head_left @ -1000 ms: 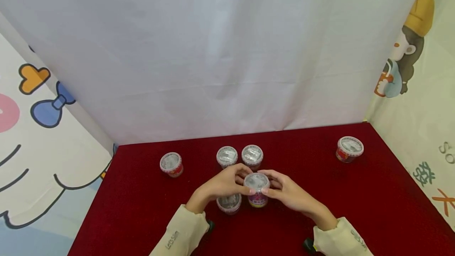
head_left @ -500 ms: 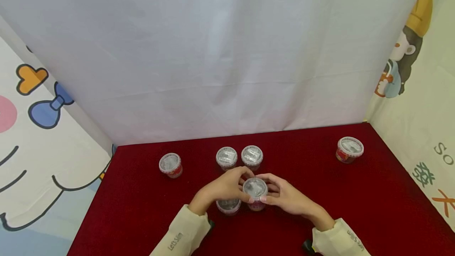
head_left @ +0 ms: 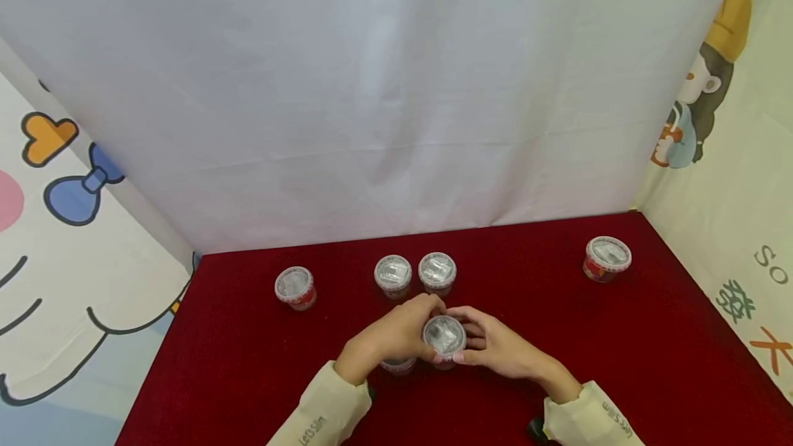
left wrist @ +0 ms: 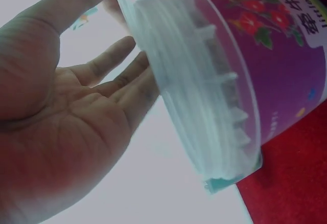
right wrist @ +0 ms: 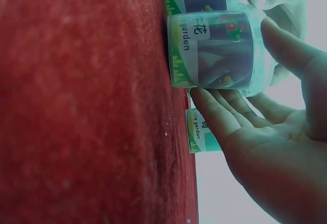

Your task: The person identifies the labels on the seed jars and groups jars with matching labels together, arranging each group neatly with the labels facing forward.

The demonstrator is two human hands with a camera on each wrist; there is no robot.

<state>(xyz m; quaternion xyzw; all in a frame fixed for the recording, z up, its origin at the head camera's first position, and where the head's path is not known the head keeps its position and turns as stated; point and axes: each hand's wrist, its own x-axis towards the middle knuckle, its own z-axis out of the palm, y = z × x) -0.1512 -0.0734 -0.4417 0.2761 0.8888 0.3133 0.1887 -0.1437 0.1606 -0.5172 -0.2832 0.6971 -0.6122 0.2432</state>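
Note:
Both hands hold one small plastic tub (head_left: 444, 336) with a clear lid, upright at the middle of the red cloth. My left hand (head_left: 396, 333) curls around its left side, thumb near the front of the rim. From the right, my right hand (head_left: 504, 344) has its thumb at the lid and its fingers along the far side. In the right wrist view the tub (right wrist: 214, 50) shows a purple label reading "garden", its base right at the cloth. A second purple-labelled tub (left wrist: 281, 60) stands close under my left hand, mostly hidden in the head view.
Two lidded tubs, one left (head_left: 393, 275) and one right (head_left: 436, 272), stand side by side just behind the hands. Single red-labelled tubs stand far left (head_left: 296, 288) and far right (head_left: 607, 258). A white curtain (head_left: 384, 102) hangs behind the red table (head_left: 248, 363).
The held tub has come down and slightly toward the person, both hands moving with it. My left hand now covers more of the tub beneath it. The other tubs stay put.

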